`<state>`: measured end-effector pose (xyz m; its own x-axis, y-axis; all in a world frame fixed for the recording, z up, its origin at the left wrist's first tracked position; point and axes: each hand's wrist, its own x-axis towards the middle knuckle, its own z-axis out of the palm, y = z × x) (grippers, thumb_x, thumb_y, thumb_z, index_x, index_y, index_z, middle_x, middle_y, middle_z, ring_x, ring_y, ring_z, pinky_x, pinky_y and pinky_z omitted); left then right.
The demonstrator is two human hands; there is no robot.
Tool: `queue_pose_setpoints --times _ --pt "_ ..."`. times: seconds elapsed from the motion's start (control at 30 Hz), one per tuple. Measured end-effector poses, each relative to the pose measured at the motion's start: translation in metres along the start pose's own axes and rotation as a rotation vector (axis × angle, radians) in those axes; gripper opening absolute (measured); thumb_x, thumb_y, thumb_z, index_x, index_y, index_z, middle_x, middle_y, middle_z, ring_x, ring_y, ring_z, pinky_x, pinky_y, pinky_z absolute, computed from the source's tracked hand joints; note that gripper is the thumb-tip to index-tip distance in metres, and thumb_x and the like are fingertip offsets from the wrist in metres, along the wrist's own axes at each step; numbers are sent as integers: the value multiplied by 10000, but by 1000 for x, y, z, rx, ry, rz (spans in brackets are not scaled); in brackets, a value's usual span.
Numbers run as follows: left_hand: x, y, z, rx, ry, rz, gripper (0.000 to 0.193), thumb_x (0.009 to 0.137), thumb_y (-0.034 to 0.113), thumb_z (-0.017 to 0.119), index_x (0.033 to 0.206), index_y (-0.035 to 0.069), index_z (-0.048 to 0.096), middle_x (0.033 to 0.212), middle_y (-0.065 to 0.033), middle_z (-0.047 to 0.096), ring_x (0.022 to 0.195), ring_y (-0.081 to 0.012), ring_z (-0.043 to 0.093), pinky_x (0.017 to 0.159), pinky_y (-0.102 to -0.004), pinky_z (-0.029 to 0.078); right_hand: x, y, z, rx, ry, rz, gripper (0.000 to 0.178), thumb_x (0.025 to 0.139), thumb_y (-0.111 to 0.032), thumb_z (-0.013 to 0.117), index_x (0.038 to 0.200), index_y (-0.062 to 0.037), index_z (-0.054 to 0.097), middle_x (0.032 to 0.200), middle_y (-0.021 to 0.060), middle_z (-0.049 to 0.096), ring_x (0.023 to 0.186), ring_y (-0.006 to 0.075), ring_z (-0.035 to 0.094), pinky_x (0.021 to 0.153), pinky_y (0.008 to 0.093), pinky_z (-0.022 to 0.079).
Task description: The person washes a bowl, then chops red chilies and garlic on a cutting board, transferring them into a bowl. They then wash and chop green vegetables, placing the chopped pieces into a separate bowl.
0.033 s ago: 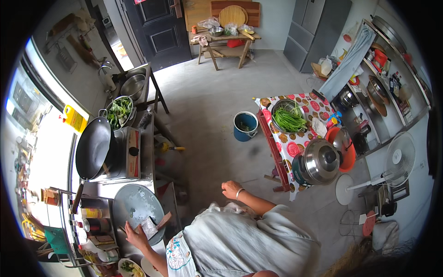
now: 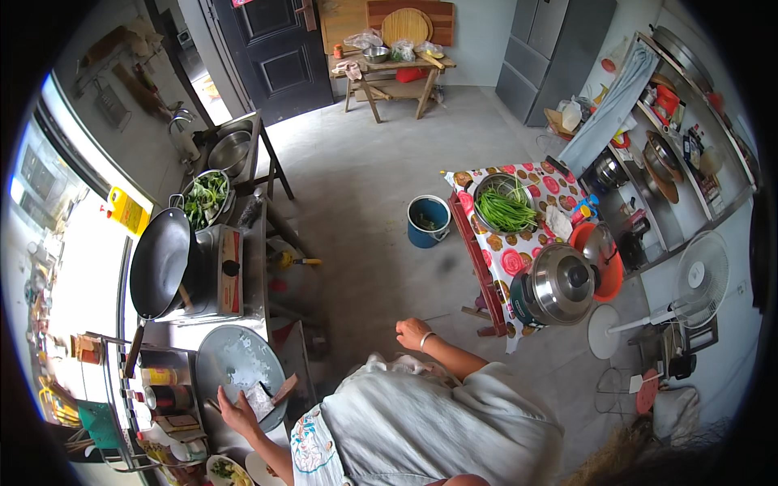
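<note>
My left hand (image 2: pixel 236 413) is over the near edge of the round grey cutting board (image 2: pixel 219 352), its fingers apart. Beside its fingertips lies a cleaver (image 2: pixel 260 400) with a wide pale blade and a wooden handle; I see no grip on it. Wet whitish bits are scattered over the board. My right hand (image 2: pixel 412 333), with a light bracelet at the wrist, hangs over the floor in front of my body. Its fingers are curled in and nothing shows in them.
A black wok (image 2: pixel 162 263) sits on the stove at left, its handle jutting toward me. Beyond it is a colander of leafy greens (image 2: pixel 206 198). A blue bucket (image 2: pixel 428 221) stands on the floor. At right, a flowered table (image 2: pixel 512 261) carries green stalks (image 2: pixel 506 211) and a lidded pot (image 2: pixel 563 283).
My right hand has shifted slightly to the right. The whole view has moved a little; the cleaver and board stay as they were.
</note>
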<state>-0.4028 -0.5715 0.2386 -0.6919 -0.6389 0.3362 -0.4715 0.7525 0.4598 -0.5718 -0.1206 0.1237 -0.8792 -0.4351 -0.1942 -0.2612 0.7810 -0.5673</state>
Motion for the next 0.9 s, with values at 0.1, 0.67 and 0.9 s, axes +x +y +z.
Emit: queue_pose_setpoints --times 0.1,0.67,0.9 --pt "3 31 25 40 -96 81 467 673 73 719 1110 24 559 1096 -181 576 963 -360 573 814 -423 458 -35 69 4 5 3 223 158 691 -168 621 794 -50 638 813 145 650 818 314 622 748 407 494" --pt "33 197 143 134 -621 327 437 617 160 742 1027 51 637 1064 -119 609 1015 -321 559 870 -375 457 -55 216 1 916 29 912 143 784 -212 630 788 -70 652 679 66 632 593 173 621 520 338 513" --pt "80 257 249 59 -717 416 447 661 225 734 1067 72 623 1043 -144 616 977 -309 586 834 -378 482 -28 288 -37 1848 420 1152 132 835 -167 607 886 -51 569 713 88 625 564 194 607 496 343 519"
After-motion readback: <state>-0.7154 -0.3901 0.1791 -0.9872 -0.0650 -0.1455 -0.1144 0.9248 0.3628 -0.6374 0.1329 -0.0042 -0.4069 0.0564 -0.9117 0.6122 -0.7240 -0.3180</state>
